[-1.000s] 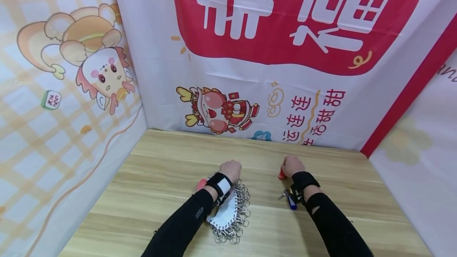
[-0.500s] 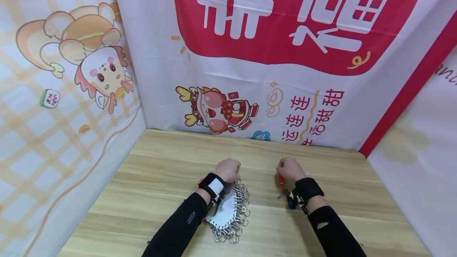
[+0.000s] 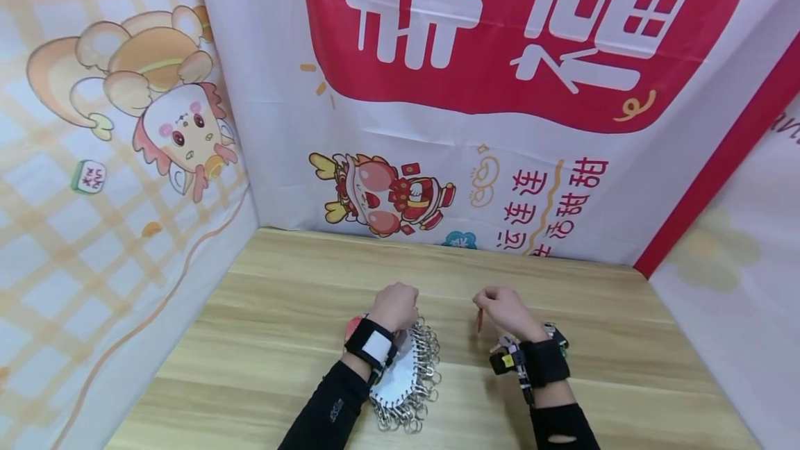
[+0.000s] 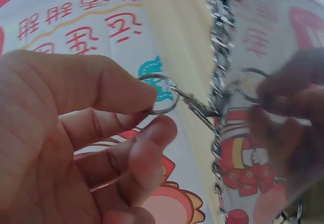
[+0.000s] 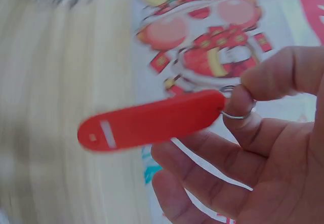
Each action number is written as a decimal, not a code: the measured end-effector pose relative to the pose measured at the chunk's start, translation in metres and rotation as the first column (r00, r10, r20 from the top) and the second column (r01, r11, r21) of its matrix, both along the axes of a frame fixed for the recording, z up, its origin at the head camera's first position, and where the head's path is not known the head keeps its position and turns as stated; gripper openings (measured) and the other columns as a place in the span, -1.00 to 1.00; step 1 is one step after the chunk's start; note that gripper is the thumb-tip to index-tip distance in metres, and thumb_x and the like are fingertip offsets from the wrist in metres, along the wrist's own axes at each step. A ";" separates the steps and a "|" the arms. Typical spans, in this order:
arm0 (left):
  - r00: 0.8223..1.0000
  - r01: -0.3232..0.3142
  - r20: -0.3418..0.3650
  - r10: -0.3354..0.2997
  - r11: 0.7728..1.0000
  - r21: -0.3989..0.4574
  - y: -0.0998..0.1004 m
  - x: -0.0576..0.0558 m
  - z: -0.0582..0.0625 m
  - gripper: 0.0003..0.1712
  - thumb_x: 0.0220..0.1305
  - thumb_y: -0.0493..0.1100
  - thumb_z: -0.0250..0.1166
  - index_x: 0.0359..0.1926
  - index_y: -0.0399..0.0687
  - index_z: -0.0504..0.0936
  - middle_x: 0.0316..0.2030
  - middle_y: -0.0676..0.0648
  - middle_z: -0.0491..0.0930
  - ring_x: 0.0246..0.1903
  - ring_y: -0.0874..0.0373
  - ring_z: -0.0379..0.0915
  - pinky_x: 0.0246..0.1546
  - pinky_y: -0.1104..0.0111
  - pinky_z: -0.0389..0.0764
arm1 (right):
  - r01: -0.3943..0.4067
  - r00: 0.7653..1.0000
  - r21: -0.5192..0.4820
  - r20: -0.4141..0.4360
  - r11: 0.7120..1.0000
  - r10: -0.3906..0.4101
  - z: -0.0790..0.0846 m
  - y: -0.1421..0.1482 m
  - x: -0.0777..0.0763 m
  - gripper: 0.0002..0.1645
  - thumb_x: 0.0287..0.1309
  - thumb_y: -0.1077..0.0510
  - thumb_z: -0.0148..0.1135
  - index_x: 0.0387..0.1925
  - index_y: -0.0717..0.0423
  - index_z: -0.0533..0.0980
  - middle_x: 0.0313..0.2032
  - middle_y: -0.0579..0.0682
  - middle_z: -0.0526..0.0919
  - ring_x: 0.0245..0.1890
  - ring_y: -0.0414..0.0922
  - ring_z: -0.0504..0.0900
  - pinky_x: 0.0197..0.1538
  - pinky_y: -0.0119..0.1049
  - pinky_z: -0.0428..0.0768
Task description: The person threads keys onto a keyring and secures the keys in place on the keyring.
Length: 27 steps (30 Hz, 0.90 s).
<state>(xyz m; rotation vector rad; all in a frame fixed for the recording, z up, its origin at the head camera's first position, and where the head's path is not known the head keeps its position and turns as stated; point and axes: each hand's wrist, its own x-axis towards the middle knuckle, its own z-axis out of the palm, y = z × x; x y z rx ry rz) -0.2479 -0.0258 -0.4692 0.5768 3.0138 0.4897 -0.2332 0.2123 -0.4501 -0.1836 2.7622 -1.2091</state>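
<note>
My left hand is over the upper edge of a rounded, mirror-like plate hung with many metal rings. In the left wrist view, its thumb and forefinger pinch a key ring, joined by a metal clasp to the plate's chained edge. My right hand is to the right of the plate, above the table. Between thumb and forefinger it pinches the small wire ring of a red key tag, which hangs downward in the head view. Its other fingers are loosely bent.
The wooden table runs back to a printed cloth wall, with more cloth at both sides. A red rounded piece shows at the plate's left. A black wrist camera covers the tabletop beside the right wrist.
My right hand has moved left toward the plate, lifting the red key tag so it hangs. Keys with a blue tag near the right wrist are now mostly hidden. The left hand has shifted slightly.
</note>
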 end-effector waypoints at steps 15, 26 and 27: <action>0.999 -0.048 -0.010 0.051 0.983 0.176 0.004 -0.002 -0.006 -0.78 0.22 -0.25 0.17 -0.57 -0.02 0.44 -0.64 0.07 0.38 -0.63 0.20 0.32 -0.63 0.34 0.34 | 0.162 0.986 -0.511 0.119 0.844 -0.117 -0.028 -0.046 -0.006 -0.73 0.33 0.14 0.03 -0.37 0.30 0.49 -0.46 0.12 0.57 -0.44 0.03 0.56 -0.27 -0.17 0.53; 0.999 0.020 0.026 -0.027 0.971 0.238 -0.002 -0.008 -0.008 -0.86 0.15 -0.32 0.29 -0.25 -0.09 0.56 -0.47 0.08 0.51 -0.48 0.23 0.41 -0.42 0.37 0.44 | 0.041 0.999 -0.337 -0.010 0.940 -0.047 -0.043 -0.071 -0.016 -0.81 0.21 0.22 0.21 -0.22 0.28 0.61 -0.55 0.01 0.55 -0.59 -0.18 0.45 -0.54 -0.36 0.42; 0.999 0.017 0.034 -0.026 0.969 0.246 -0.003 -0.008 -0.009 -0.82 0.16 -0.33 0.28 -0.20 -0.08 0.55 -0.46 0.09 0.52 -0.48 0.24 0.42 -0.41 0.37 0.45 | 0.037 0.999 -0.317 -0.027 0.948 -0.048 -0.044 -0.072 -0.017 -0.83 0.20 0.23 0.22 -0.24 0.26 0.62 -0.53 0.01 0.57 -0.58 -0.17 0.46 -0.53 -0.36 0.43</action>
